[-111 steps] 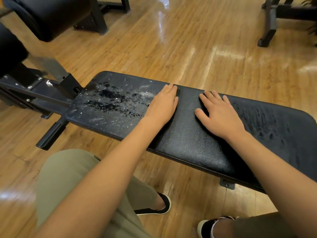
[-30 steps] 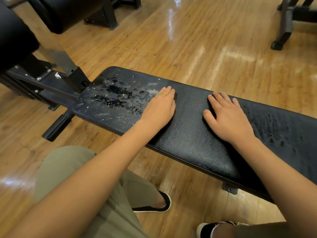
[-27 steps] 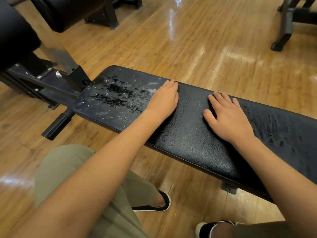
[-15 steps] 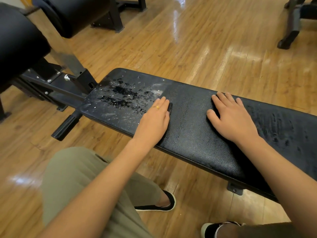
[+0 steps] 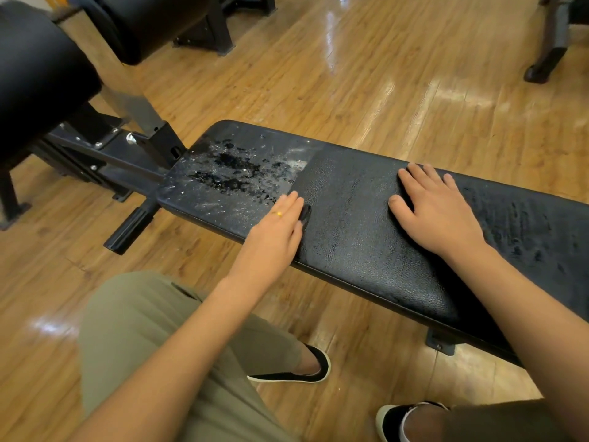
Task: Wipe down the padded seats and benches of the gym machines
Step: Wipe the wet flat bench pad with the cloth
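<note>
- The bench (image 5: 350, 224) runs from middle left to the right edge, a long black padded top above the wood floor (image 5: 382, 90); its left end carries a patch of droplets (image 5: 236, 173), its middle looks dull and wiped, its right end shows faint wet streaks (image 5: 526, 237).
- The left hand (image 5: 274, 231) lies flat at the near edge of the wet patch; its fingers (image 5: 288, 202) are straight and close together, pressing down on a small dark cloth (image 5: 305, 214), of which only a corner shows, so what it is stays a guess.
- The right hand (image 5: 436, 212) rests palm down on the middle of the bench, fingers slightly spread, holding nothing; it seems to brace the body.
- Step in hand, as judged: wiping the bench top, with the left end not yet done.
- The next move calls for the left hand to push the cloth flat across the droplets toward the frame (image 5: 105, 154), with even pressure; the right end may want another pass.
</note>
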### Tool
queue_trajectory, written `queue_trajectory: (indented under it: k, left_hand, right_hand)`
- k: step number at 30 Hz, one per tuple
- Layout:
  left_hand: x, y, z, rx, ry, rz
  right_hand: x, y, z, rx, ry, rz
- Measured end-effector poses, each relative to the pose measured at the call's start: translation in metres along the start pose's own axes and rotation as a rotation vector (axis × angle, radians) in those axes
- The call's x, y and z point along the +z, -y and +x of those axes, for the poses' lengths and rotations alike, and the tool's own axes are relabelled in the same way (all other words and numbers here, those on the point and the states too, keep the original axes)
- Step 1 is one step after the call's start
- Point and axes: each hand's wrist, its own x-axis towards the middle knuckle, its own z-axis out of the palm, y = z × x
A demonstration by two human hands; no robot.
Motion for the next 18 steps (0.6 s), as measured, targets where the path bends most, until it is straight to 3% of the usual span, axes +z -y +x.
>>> queue_trajectory:
  k: [7,18]
  left_hand:
    - [0.005,0.003,-0.011,0.01,-0.043,0.023]
    - [0.019,-0.018,0.141,0.122,0.02,0.106]
  right_hand:
    - [0.0,0.0,0.0,-0.001,0.003,0.007]
    - [0.002,0.0,0.001,0.019,0.01,0.004]
